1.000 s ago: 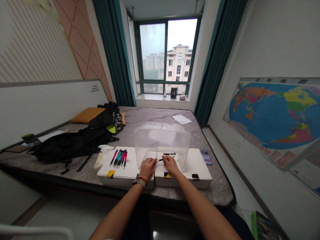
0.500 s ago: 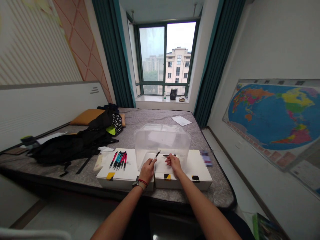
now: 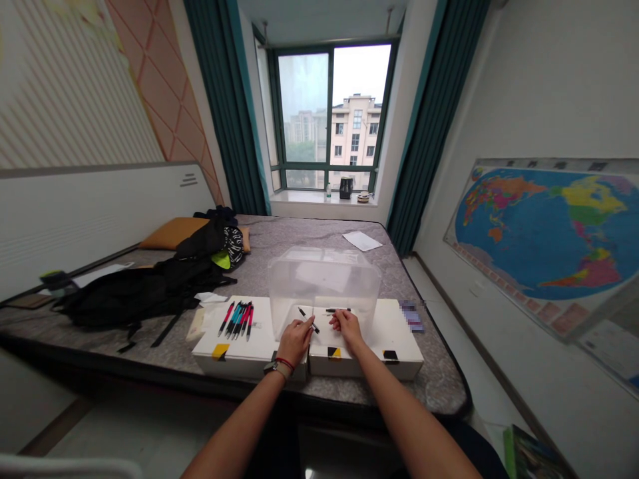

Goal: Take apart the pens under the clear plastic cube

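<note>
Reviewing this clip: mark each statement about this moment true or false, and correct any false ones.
1. The left hand grips a slim black pen. True.
2. The bundle of pink and teal pens lies on the white cardboard box on the right side. False: it lies on the left white cardboard box.
3. A clear plastic tub stands just beyond the hands. True.
4. A black wristwatch sits on the right wrist. False: it is on the left wrist.
</note>
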The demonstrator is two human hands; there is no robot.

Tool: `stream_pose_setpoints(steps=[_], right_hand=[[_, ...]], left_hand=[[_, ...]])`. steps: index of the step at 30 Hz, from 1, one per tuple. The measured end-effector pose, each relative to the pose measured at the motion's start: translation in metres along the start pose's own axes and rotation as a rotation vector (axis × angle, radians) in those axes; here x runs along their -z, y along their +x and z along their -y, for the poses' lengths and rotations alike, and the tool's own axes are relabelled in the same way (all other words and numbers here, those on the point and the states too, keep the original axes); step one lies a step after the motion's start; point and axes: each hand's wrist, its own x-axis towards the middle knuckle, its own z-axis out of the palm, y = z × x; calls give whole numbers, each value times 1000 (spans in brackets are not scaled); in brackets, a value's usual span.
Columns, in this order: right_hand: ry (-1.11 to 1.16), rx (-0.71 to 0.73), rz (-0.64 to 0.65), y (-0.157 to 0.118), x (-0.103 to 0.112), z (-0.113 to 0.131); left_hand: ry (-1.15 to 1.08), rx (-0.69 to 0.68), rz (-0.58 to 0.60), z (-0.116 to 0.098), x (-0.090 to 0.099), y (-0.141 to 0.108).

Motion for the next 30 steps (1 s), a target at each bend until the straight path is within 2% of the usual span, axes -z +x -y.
stream_pose_setpoints(steps=[4, 7, 10, 12, 14, 16, 19, 21, 24, 30], right_hand=[[-37, 3, -3, -4, -1, 1], [-71, 8, 9, -5, -4, 1], [-184, -42, 58, 4, -7, 16], [-331, -56, 96, 19, -7, 38], [-513, 43, 25, 38, -5, 66], [-768, 168, 8, 57, -2, 90], [-1187, 158, 173, 75, 2, 108], [-1313, 119, 281, 77, 4, 106], [-1354, 116, 364, 68, 5, 92], [-1385, 202, 443, 48, 5, 74]], left_hand=[[51, -26, 19, -4, 5, 0], [102, 1, -20, -9, 12, 1], [87, -29, -43, -12, 15, 2], [55, -68, -16, -13, 14, 3], [39, -86, 18, -12, 13, 3], [45, -78, 33, -12, 12, 4], [63, -59, 36, -12, 12, 3], [67, -50, 35, -12, 12, 3], [67, -35, 31, -12, 12, 2], [53, -19, 35, -10, 10, 3]])
